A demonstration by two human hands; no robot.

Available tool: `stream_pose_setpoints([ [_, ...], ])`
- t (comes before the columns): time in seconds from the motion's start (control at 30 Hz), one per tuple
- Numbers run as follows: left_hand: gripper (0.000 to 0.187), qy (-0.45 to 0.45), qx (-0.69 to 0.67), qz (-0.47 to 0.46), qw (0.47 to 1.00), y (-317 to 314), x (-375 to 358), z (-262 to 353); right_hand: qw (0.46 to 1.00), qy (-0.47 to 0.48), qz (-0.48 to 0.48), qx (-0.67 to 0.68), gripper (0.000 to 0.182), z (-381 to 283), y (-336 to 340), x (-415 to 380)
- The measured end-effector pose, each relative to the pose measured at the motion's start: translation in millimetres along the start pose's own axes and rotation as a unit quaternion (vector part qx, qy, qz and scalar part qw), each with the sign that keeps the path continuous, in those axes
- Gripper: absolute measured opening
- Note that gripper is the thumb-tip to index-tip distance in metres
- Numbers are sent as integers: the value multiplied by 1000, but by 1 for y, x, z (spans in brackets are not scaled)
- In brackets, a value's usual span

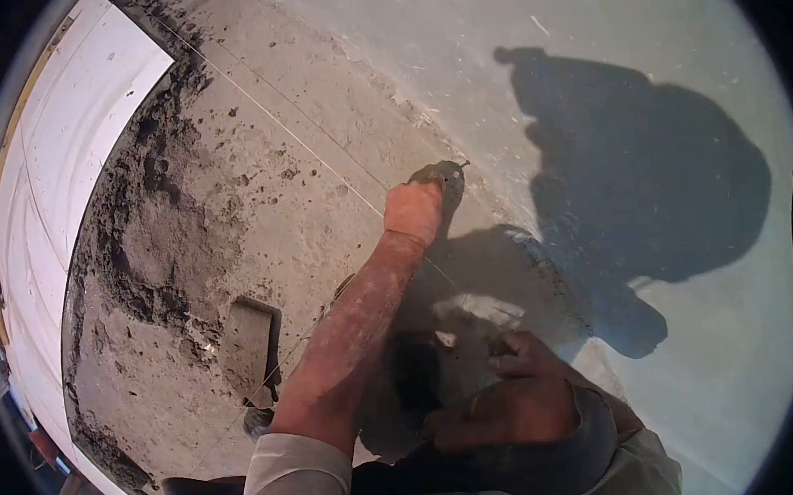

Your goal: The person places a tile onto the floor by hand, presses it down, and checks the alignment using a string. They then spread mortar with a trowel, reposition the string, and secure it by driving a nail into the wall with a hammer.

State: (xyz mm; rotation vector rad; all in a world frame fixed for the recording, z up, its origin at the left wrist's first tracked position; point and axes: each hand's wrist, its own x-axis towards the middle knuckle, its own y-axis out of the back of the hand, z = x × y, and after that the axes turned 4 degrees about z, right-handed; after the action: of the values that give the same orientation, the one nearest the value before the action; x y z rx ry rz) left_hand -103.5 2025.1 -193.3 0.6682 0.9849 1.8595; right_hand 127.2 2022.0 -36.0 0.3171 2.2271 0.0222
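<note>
My left hand (415, 212) reaches out to the middle of the view, its fingers closed round something mostly hidden. Beyond the fingers shows a dark grey, mortar-coated lump (451, 184) with a small pointed end, close to the edge of the smooth floor. In the shadow by my body, my right hand (523, 357) is dim and blurred, so its grip is unclear. A small whitish piece (446, 339) lies to its left. Thin string lines (292, 135) run diagonally over the rough grey surface, passing near my left hand.
A grey block (248, 352) lies left of my left forearm. Dark loose mortar (167, 228) borders a curved white panel (93, 111) at the left. A smooth pale floor (709, 43) fills the right side, with a large shadow across it.
</note>
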Motion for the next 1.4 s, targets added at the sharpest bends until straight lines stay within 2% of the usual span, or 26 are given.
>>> stream_pose_setpoints([
  [0.03, 14, -3, 3, 7, 1000, 0, 0, 1, 999, -44, 10, 26, 31, 11, 3, -2],
  [0.07, 14, -1, 1, 7, 1000, 1, -1, 1, 999, -46, 9, 26, 31, -1, 7, -2],
  [0.13, 15, 1, -14, -26, 1000, 3, -1, 1, 980, 107, 112, 124, 31, -40, 11, 0],
  [0.17, 15, -2, -15, -19, 1000, 3, 1, 2, 980, 112, 115, 120, 31, -32, 7, 4],
  [0.23, 15, -1, -1, -4, 1000, -1, 0, 3, 956, 65, 277, 73, 31, -11, -1, 17],
  [0.27, 15, 2, 0, 4, 1000, -1, 3, 0, 956, 71, 275, 68, 31, -13, 0, 22],
  [0.33, 16, -14, 10, -23, 1000, 2, -1, 0, 946, 84, 264, 167, 30, -15, -6, 27],
  [0.47, 15, -1, -8, -11, 1000, 4, 0, 3, 935, 132, 274, 180, 31, -15, -5, 39],
  [0.53, 15, 10, 17, -29, 999, 3, -1, 4, 943, 142, 301, -2, 35, -9, -2, 51],
  [0.57, 15, 10, 18, -28, 999, 2, -2, 4, 943, 144, 301, -2, 35, -10, -2, 49],
  [0.63, 14, 3, 4, -25, 1000, 2, -1, 1, 960, 51, 258, 100, 40, -26, -4, 45],
  [0.67, 14, 6, 4, -25, 1000, 1, -2, 0, 960, 50, 256, 98, 40, -28, -5, 45],
  [0.73, 16, 11, 3, -20, 1000, -1, -2, 2, 938, 116, 313, 92, 37, -29, -8, 43],
  [0.77, 16, 12, 3, -20, 1000, -1, -1, 2, 939, 116, 312, 91, 37, -31, -7, 40],
  [0.83, 13, 10, -6, -9, 1000, -5, 0, 1, 914, 215, 307, 157, 35, -32, -6, 31],
  [0.87, 13, 9, -6, -10, 1000, -6, -1, 0, 914, 214, 307, 158, 35, -26, -3, 33],
  [0.93, 12, 17, -1, -9, 1000, -5, 0, 2, 955, 71, 275, 86, 34, -5, 2, 44],
  [0.97, 12, 15, -2, -7, 1000, -4, -1, 3, 954, 73, 277, 85, 34, 4, 0, 51],
  [1.03, 15, -4, 21, -40, 999, 0, 1, 4, 899, 226, 341, -160, 40, 4, -3, 64],
  [1.07, 15, -2, 23, -32, 999, 1, 8, 2, 897, 233, 339, -163, 40, 1, 1, 66],
  [1.1, 16, 5, 16, -27, 999, 3, 6, 2, 939, 146, 311, -13, 40, -15, -1, 58],
  [1.13, 17, 8, 8, -30, 999, 2, 0, 4, 949, 47, 276, 144, 40, -25, -6, 47],
  [1.2, 18, 11, 13, -16, 1000, 1, 2, 5, 952, 75, 280, 98, 39, -32, -3, 45],
  [1.27, 18, 32, 16, -26, 999, 3, 0, 8, 923, 188, 299, 153, 38, -31, -5, 42],
  [1.33, 18, 27, 14, -30, 999, -1, 1, 6, 919, 205, 298, 159, 38, -22, -6, 45],
  [1.4, 18, 22, 12, -36, 999, -3, 1, 4, 913, 210, 338, 91, 39, -8, -9, 56],
])
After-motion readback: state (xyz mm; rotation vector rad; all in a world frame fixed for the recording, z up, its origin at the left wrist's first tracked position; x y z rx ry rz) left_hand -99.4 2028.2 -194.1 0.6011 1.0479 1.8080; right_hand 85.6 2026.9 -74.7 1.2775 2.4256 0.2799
